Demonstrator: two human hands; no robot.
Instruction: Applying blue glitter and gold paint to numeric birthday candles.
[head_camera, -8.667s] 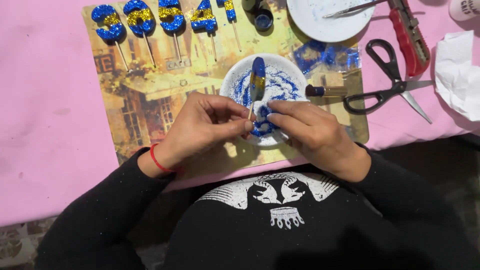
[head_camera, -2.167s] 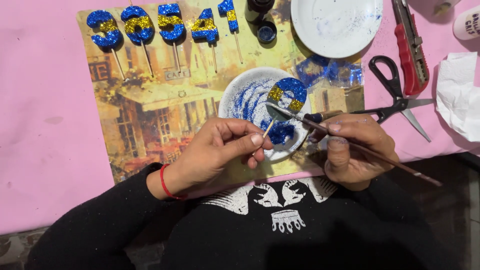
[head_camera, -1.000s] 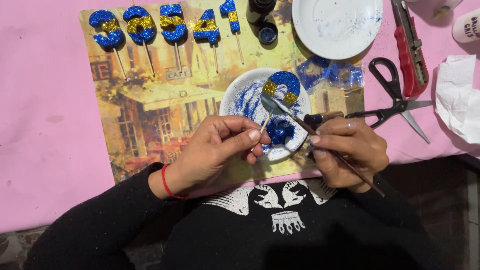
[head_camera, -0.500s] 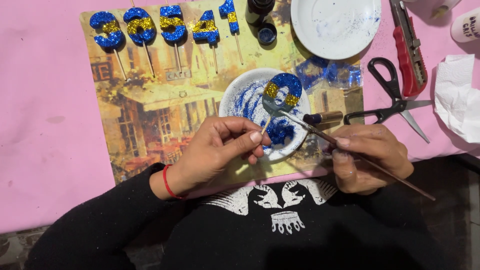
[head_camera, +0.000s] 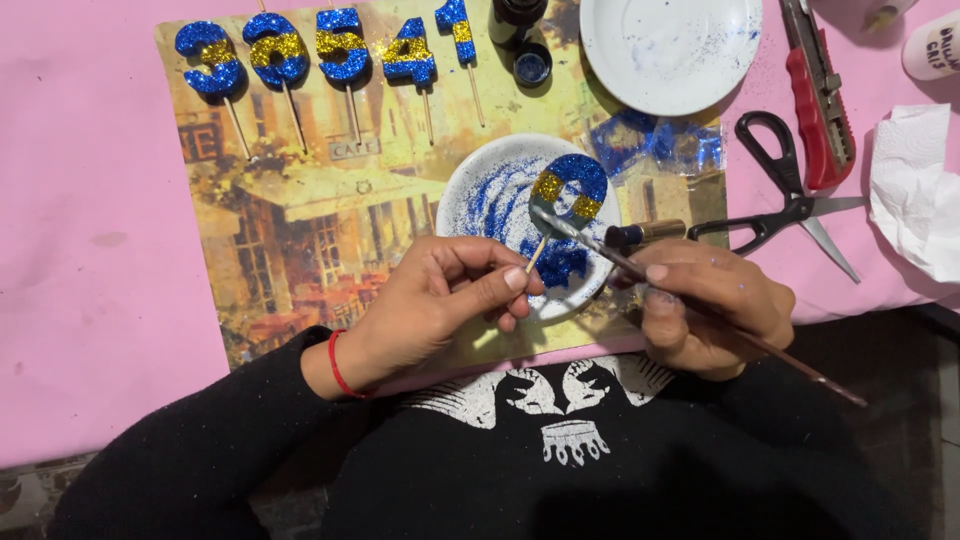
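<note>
My left hand (head_camera: 440, 305) pinches the thin stick of a glittered number piece (head_camera: 568, 188), blue with gold patches, held over a small white bowl (head_camera: 480, 190) dusted with blue glitter. My right hand (head_camera: 705, 305) grips a slim paintbrush (head_camera: 700, 305); its tip touches the lower left side of the glittered piece. A heap of blue glitter (head_camera: 560, 265) lies in the bowl under the piece.
Several finished glitter numbers on sticks (head_camera: 320, 50) lie along the top of a printed picture mat (head_camera: 300, 220). A white plate (head_camera: 670, 50), black scissors (head_camera: 780, 200), red utility knife (head_camera: 815, 100), crumpled tissue (head_camera: 915, 190) and small dark jar (head_camera: 515, 20) lie about.
My right hand took up the paintbrush and brought its tip to the glittered piece. The brush has shifted slightly over the last second; my left hand keeps holding the stick.
</note>
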